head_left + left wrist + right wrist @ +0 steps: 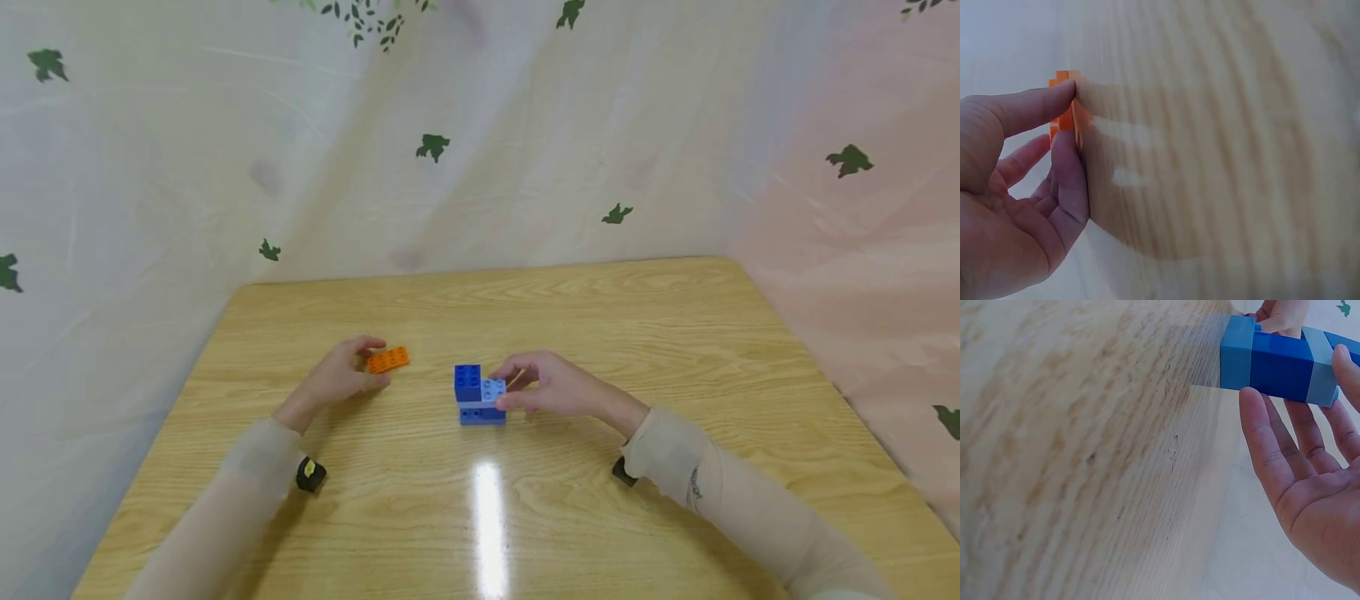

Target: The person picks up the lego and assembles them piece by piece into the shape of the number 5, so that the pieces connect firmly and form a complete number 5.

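In the head view my left hand (345,371) is at an orange flat brick (387,360) lying on the table. Thumb and fingers curve round its left end; whether every fingertip touches is hard to tell. The left wrist view has the orange brick (1065,120) partly hidden behind the digits. My right hand (558,385) holds the right side of a stack of blue toy bricks (482,414), thumb in front, forefinger behind. Dark blue and light blue bricks alternate in it, with a dark blue brick (467,383) raised at the top left.
The wooden table (570,517) reaches back to a pale cloth (510,200) printed with green leaves. A dark wrist device (311,474) sits by the left sleeve, and another (623,472) by the right.
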`<state>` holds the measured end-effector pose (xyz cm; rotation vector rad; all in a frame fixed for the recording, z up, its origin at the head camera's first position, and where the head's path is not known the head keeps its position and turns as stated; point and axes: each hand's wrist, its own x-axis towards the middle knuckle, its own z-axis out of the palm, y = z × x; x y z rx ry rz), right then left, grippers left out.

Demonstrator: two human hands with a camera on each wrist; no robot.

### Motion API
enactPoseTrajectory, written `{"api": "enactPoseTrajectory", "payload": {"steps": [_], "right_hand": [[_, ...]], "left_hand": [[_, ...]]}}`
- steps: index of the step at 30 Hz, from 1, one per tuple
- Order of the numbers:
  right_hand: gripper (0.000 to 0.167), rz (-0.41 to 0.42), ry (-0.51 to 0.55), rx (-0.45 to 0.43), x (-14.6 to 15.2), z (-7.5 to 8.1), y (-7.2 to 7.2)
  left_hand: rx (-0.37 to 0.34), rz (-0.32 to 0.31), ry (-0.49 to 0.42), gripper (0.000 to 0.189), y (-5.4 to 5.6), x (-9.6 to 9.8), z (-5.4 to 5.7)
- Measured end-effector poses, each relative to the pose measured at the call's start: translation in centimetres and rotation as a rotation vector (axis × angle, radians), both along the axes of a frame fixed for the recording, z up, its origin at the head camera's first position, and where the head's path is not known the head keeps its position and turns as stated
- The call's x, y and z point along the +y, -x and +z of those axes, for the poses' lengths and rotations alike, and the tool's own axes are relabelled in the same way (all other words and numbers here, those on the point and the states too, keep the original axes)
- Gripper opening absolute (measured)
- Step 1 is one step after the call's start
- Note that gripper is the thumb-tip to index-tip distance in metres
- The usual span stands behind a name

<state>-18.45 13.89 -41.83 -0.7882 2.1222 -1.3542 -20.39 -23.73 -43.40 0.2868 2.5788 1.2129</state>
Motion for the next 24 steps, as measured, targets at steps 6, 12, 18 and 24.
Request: {"api": "enactPoseTrajectory", "payload": {"steps": [6, 12, 18, 24], "right_hand": [[0.037, 0.002, 0.0, 0.003, 0.0, 0.1, 0.0], [0.038, 0.004, 0.004, -0.002, -0.02, 0.29, -0.11], [0.038, 0.005, -0.001, -0.002, -0.05, 0.35, -0.17], [0.038, -0.002, -0.005, -0.016, -0.02, 0.35, -0.08]], "left_hand": [[0.036, 0.004, 0.002, 0.049, 0.0, 0.04, -0.39], [0.006, 0.018, -0.004, 0.049, 0.1, 0.02, -0.71], [-0.021, 0.003, -0.006, 0.05, 0.04, -0.13, -0.41], [-0.058, -0.015, -0.01, 0.053, 0.12, -0.02, 0.03]]}}
